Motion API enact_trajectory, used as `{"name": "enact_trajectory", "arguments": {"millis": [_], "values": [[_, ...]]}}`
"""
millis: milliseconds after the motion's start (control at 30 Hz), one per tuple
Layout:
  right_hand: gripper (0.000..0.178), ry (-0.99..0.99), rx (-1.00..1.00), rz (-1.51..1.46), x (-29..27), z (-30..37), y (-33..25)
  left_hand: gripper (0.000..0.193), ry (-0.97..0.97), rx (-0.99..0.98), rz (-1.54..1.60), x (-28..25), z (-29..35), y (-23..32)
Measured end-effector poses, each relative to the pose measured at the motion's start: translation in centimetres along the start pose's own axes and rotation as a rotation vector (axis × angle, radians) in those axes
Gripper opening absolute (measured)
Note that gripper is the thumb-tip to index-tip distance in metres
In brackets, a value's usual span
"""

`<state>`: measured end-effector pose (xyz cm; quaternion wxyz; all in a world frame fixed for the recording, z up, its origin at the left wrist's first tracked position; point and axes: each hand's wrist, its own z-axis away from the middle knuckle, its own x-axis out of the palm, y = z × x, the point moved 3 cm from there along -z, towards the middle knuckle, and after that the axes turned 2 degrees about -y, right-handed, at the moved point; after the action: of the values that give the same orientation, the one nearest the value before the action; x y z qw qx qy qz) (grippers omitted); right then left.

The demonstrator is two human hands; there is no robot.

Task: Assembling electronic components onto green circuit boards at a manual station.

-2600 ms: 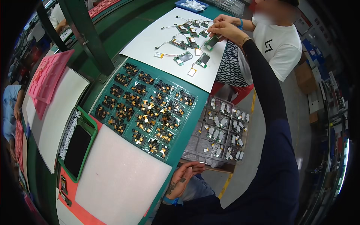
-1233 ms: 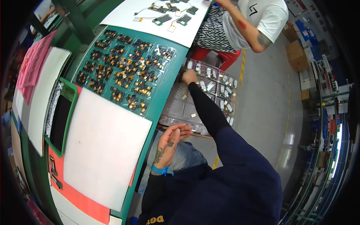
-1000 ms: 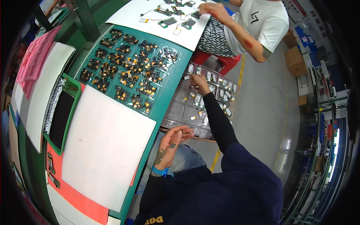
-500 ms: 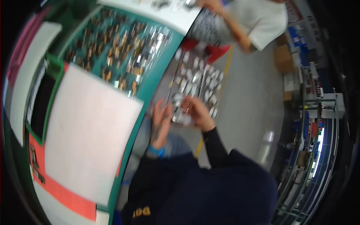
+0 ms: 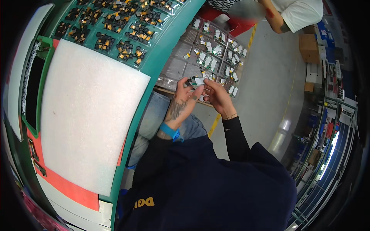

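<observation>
Between the left fingers [image 5: 182, 83] and right fingers [image 5: 210, 83], gripping its opposite ends, sits a small white-topped module [image 5: 199, 81].

A green workbench [image 5: 165, 46] runs diagonally down the left side, carrying a clear compartmented tray [image 5: 92, 31] of small black-and-gold parts at its far end. Nearer, a large white foam sheet [image 5: 92, 111] lies over a coral-red sheet [image 5: 71, 190], whose exposed left strip bears two small dark devices [image 5: 40, 168], just beside a green bin [image 5: 44, 92] with a black inside. To the right of the bench, a lower support with a tan front edge [image 5: 163, 91] holds a grey, see-through divided tray [image 5: 175, 59] of pale rectangular pieces.
</observation>
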<state>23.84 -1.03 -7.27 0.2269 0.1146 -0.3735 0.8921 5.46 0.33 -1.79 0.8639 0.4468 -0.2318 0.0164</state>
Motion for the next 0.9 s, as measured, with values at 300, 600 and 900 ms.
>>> {"name": "enact_trajectory", "arguments": {"millis": [300,600,900], "values": [[0.018,-0.103,0.054,-0.149,0.9,1.5,1.4,0.044,-0.035,0.165,0.192,-0.4,-2.9,-3.6],[0.025,-0.174,-0.047,-0.218,-0.3,1.3,2.4,0.040,-0.064,0.425,0.209,-0.9,-2.0,-2.7],[0.042,-0.431,-0.440,-0.199,5.0,-0.7,9.4,0.048,-0.065,0.422,0.097,-1.6,-0.7,-4.2]]}}
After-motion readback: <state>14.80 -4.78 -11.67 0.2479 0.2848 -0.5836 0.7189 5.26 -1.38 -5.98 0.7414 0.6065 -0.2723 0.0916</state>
